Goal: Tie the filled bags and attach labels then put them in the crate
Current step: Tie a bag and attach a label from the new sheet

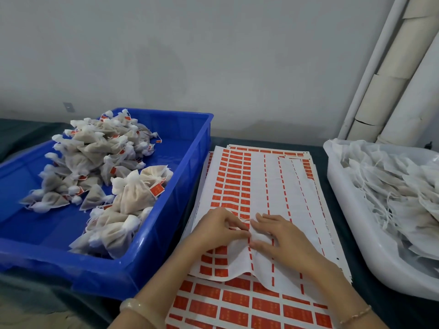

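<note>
Both hands meet on the top label sheet, side by side and almost touching. The left hand has its fingers curled and pinches the sheet at a column of red labels; whether a single label is caught between the fingertips cannot be told. The right hand lies flat just beside it, fingers straight, pressing the paper down. Between them the sheet is puckered and lifted, and its near edge curls up off the stack of sheets beneath.

Tied bags with red labels lie heaped in the blue crate, which stands just left of the sheets, well apart from the hands. To the right, a white tub holds untied bags with loose strings. All this rests on the dark desk. A pale bangle circles the left wrist, a thin bracelet the right. Pale pipes lean against the wall behind the tub.
</note>
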The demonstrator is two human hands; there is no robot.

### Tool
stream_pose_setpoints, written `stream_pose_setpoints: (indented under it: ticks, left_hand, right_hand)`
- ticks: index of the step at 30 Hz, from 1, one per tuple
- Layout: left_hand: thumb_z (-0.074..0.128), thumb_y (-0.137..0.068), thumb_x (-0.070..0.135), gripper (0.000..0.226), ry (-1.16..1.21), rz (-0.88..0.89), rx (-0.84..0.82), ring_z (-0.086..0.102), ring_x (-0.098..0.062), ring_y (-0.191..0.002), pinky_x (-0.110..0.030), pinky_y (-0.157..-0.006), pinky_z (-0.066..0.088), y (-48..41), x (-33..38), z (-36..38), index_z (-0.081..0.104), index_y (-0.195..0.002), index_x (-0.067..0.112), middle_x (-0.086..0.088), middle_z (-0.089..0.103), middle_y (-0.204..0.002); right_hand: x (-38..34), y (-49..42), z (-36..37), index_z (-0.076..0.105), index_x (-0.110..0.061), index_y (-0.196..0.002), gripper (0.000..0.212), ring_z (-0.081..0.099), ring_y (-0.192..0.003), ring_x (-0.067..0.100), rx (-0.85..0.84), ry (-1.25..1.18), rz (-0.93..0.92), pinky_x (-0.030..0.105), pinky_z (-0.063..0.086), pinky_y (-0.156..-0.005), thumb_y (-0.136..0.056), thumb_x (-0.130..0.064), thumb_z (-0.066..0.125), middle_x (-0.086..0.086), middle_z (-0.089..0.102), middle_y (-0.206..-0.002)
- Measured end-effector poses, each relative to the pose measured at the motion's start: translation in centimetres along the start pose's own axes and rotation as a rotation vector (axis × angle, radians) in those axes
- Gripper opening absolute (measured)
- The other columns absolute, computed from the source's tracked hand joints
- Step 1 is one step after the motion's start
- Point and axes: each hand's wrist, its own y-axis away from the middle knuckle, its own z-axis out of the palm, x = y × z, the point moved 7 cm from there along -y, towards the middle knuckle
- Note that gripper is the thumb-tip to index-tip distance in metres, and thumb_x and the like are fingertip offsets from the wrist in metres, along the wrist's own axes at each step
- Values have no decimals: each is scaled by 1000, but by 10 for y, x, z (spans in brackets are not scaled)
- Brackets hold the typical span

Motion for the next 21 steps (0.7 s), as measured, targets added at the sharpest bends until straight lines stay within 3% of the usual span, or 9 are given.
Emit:
stream_pose_setpoints:
  ticks: [8, 14, 18, 21]
  left_hand:
    - [70, -83, 41, 14, 54, -101, -76, 61, -6, -73, -14, -62, 41, -11, -3, -3, 76, -92, 32, 17, 65, -77]
    - [69, -84, 42, 8, 26, -97, -77, 61, -5, -73, -12, -62, 41, -14, -3, -4, 72, -87, 36, 19, 64, -79]
    - [66, -88, 39, 14, 29, -100, -48, 59, -2, -76, -11, -63, 40, -17, -5, -4, 73, -97, 31, 23, 59, -85]
    - [64, -89, 37, 17, 43, -113, 36, 59, -2, -82, -11, -66, 42, -18, -9, -11, 72, -101, 28, 17, 61, -97]
  right_hand:
    - [2, -2, 2, 35, -49, -140, 65, 24, -140, 2, 5, 6, -4, 37, 24, -113, -80, -73, 45, -27, 28, -149]
    - [3, -3, 4, 34, -49, -140, 65, 23, -141, 2, 10, -2, 3, 38, 24, -113, -80, -72, 47, -27, 27, -149]
    - [4, -2, 4, 34, -49, -140, 66, 23, -140, 2, 13, -9, 1, 38, 24, -113, -80, -72, 47, -27, 27, -149]
    - [4, -2, 5, 33, -50, -140, 67, 23, -140, 2, 1, -22, 4, 38, 24, -113, -79, -73, 47, -28, 27, -149]
